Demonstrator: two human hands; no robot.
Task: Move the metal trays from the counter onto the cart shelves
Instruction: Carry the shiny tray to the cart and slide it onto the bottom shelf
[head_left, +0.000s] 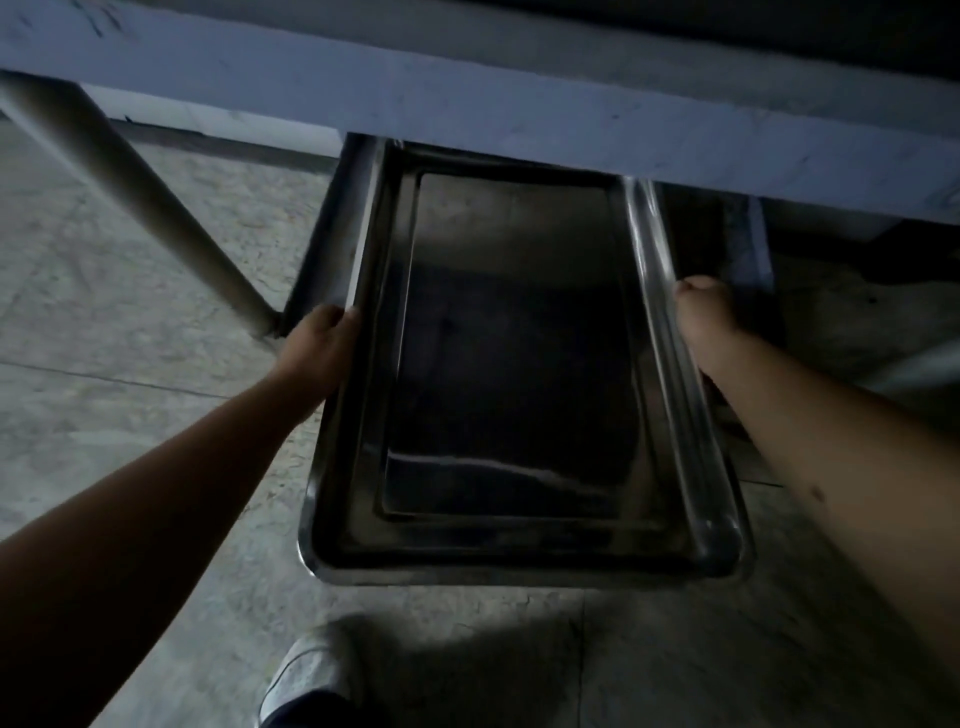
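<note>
Head view, dim light. Metal tray (519, 364) held lengthwise w/ both hands, far end tucked under the pale table (519, 104) edge, near end sticking out over the floor (104, 322). Left hand (319, 348) on the tray's left rim, fingers (345, 317) curled over the edge, gripping it. Right hand (701, 317) against the right rim, fingers wrapped under it & mostly hidden; grip looks closed on the tray. A 2nd shiny rim (748, 244) shows just right of the tray, lower; can't tell what it belongs to. Slanted metal leg (135, 187) at left. White shoe (306, 675) at bottom, on the floor.
</note>
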